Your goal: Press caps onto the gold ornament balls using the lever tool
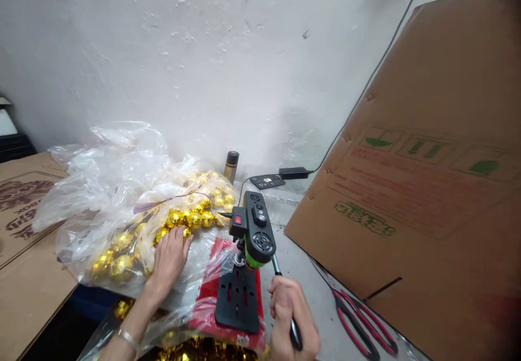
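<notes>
Shiny gold mirror balls (193, 220) lie in and at the mouth of a clear plastic bag (122, 160). My left hand (170, 258) reaches onto them, its fingers curled over a ball beside the thumb; the fingertips are partly hidden. My right hand (291, 317) is wrapped around the black-gripped lever (296, 335) of a small black bench machine like a mini drill press (259, 225). The machine has a red switch and a slotted black base plate (237, 309). No ball shows on the plate. Below the head, the working tip is hard to make out.
Under the base lies a red plastic sheet (207, 282). A large cardboard box (407, 106) leans in at right, with red-and-black-handled cutters (364, 323) beside it. A dark-capped bottle (231, 166) and a power adapter (293, 173) are by the wall. More gold balls (203, 348) lie in front.
</notes>
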Demonstrator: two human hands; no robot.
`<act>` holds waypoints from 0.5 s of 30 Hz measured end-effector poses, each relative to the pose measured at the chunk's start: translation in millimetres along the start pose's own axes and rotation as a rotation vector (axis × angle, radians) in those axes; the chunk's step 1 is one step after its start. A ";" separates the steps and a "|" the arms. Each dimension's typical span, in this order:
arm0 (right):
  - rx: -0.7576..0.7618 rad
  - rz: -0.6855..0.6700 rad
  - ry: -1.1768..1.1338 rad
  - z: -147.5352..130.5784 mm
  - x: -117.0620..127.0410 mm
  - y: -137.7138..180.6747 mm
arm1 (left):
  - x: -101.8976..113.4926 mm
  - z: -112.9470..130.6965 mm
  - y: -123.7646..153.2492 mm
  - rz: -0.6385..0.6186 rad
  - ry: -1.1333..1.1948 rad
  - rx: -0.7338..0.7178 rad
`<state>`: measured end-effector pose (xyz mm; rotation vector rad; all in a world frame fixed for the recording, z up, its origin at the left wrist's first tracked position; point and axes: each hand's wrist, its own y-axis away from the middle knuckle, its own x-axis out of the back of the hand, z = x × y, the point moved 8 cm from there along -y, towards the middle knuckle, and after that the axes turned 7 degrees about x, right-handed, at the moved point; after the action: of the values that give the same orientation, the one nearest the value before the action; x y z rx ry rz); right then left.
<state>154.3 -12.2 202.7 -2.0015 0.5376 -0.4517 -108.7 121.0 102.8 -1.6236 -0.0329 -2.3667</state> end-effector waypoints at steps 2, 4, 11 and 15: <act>-0.062 0.039 -0.001 4.8 1.9 3.4 | 1.6 5.2 -29.0 -0.068 -0.068 0.080; -0.068 0.047 -0.007 7.0 2.8 5.2 | -6.8 10.1 -44.5 -0.108 -0.067 0.103; 0.034 -0.047 0.010 3.0 2.5 1.0 | -12.3 4.0 -46.5 -0.153 0.112 0.047; 0.024 -0.041 0.010 -3.3 3.0 -6.8 | 1.7 -2.4 -17.1 -0.163 0.611 0.065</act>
<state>156.3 -13.4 210.4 -1.9914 0.4954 -0.4910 -115.4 136.7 105.8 -0.8400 -0.1221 -2.8491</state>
